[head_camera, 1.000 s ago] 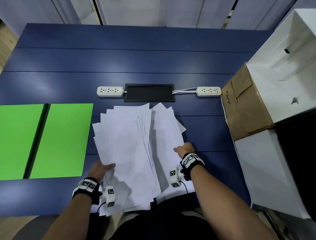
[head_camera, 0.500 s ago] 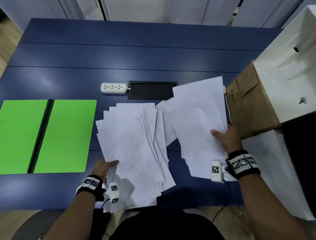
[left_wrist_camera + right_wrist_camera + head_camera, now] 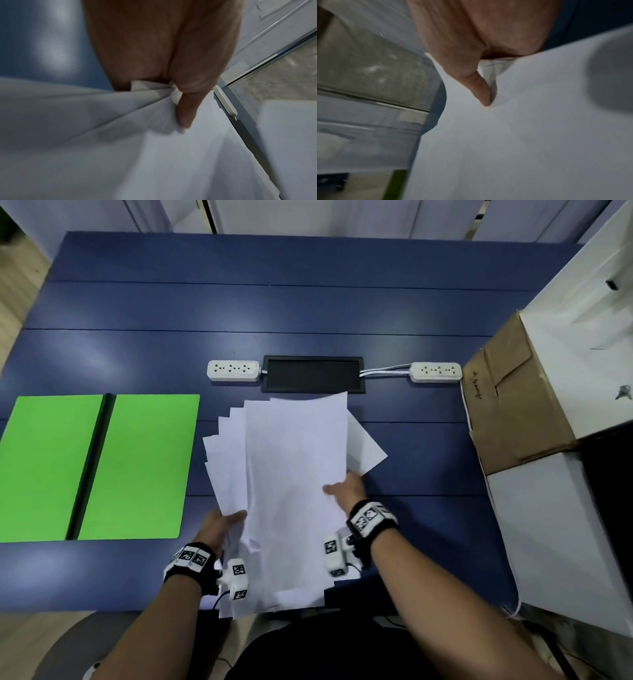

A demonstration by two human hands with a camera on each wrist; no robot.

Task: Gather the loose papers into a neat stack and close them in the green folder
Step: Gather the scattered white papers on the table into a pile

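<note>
Papers (image 3: 291,481) lie in a loose, fanned pile on the blue desk (image 3: 308,302), near its front edge, with the lower ends hanging just past that edge. Both hands grip the pile from its sides. The left hand (image 3: 219,525) holds the left edge low down: its thumb (image 3: 187,108) presses on top of the sheets and the fingers go underneath, hidden from view, so the paper bunches into folds at the grip. The right hand (image 3: 346,491) pinches the right edge higher up, thumb (image 3: 479,86) on top of the top sheet and the fingers tucked below, out of sight. One sheet corner sticks out to the right, beyond the right hand.

To the left of the pile, apart from it, the green folder (image 3: 99,467) lies open and flat on the desk. Behind the pile sit two white power strips (image 3: 233,370) either side of a black panel (image 3: 312,374). A brown cardboard box (image 3: 513,405) stands at the right.
</note>
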